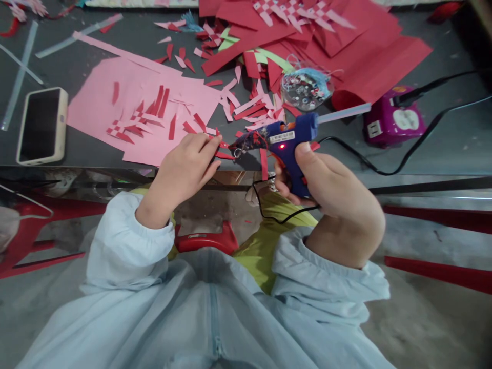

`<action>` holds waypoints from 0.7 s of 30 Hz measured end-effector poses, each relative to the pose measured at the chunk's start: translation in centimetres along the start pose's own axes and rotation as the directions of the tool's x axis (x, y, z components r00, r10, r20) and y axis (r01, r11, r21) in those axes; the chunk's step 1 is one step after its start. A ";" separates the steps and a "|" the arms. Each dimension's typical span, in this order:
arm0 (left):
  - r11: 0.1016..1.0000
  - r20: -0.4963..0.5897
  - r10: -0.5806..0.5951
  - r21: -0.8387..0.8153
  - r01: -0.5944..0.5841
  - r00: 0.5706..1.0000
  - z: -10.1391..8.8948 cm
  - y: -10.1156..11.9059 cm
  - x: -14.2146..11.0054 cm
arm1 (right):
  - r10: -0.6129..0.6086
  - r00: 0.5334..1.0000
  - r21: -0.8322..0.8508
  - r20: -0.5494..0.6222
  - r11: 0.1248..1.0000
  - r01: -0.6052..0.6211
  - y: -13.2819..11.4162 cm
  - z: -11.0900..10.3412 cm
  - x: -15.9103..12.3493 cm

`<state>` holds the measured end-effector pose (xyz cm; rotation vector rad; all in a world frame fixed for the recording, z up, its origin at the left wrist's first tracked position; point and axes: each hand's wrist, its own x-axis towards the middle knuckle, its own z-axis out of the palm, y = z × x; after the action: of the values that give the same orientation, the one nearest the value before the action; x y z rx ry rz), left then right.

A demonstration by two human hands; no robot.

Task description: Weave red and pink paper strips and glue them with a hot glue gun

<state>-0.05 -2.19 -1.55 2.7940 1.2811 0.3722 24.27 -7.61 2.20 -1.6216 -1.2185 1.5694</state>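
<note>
My right hand [326, 174] is wrapped round the handle of a blue glue gun [294, 138], whose small red light is lit. A pale glue stick [344, 113] juts from the gun's back end. Its dark nozzle points left, close to the fingertips of my left hand [190, 164]. Those fingers are closed on a small red paper piece [225, 155] at the table's front edge; they partly cover it. A small metal ring [237, 153] shows by the nozzle. Beneath and beyond my left hand lie pink paper sheets [100, 102] with small woven red-and-pink pieces [144, 115].
Loose red and pink strips [253, 105] are scattered mid-table. A clear dish of beads [305, 89] stands behind the gun, before stacked red paper [369, 56]. A purple power adapter [395, 118] with black cables is at right. A phone [42, 125] lies at left.
</note>
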 end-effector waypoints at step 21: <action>0.995 0.005 0.010 0.098 -0.011 1.000 0.4 0.1 0.3 | -0.189 0.940 0.115 -0.285 0.966 0.230 1.4 -0.6 0.6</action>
<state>0.33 -2.03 -1.85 2.8808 1.3191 0.3113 25.05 -7.52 0.81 -1.4999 -1.0635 1.2271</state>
